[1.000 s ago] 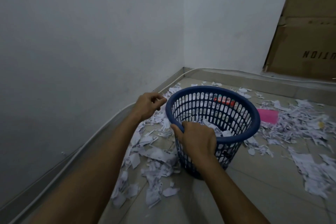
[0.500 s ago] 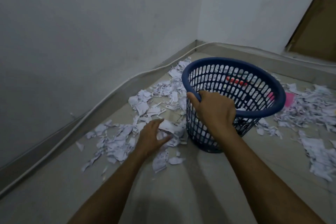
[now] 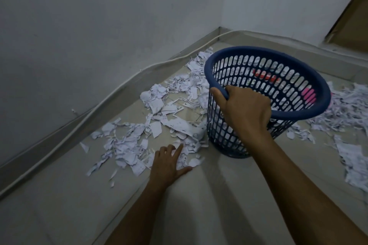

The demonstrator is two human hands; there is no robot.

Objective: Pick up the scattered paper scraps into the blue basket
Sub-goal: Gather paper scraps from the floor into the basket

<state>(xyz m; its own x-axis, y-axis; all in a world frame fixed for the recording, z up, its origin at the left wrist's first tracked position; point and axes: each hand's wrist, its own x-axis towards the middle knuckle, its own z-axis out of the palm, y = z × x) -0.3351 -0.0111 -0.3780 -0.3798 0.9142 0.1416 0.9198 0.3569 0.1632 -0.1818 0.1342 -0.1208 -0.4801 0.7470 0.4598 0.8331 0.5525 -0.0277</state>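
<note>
On the dim tiled floor (image 3: 209, 195), light, flimsy torn white paper scraps (image 3: 159, 123) lie left of the stiff blue slotted plastic basket (image 3: 298, 113). Right hand (image 3: 246, 110) grips its rim; left hand (image 3: 169, 162) spreads flat, best raking handfuls.

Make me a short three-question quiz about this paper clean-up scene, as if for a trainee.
1. True or false: the right hand grips the rim of the blue basket.
2. Where is the left hand? A) inside the basket B) spread on the paper scraps on the floor C) on the wall
3. Fill in: seen through the basket's far wall is a ___ sheet.

Key: 1 true; 2 B; 3 pink.
</note>
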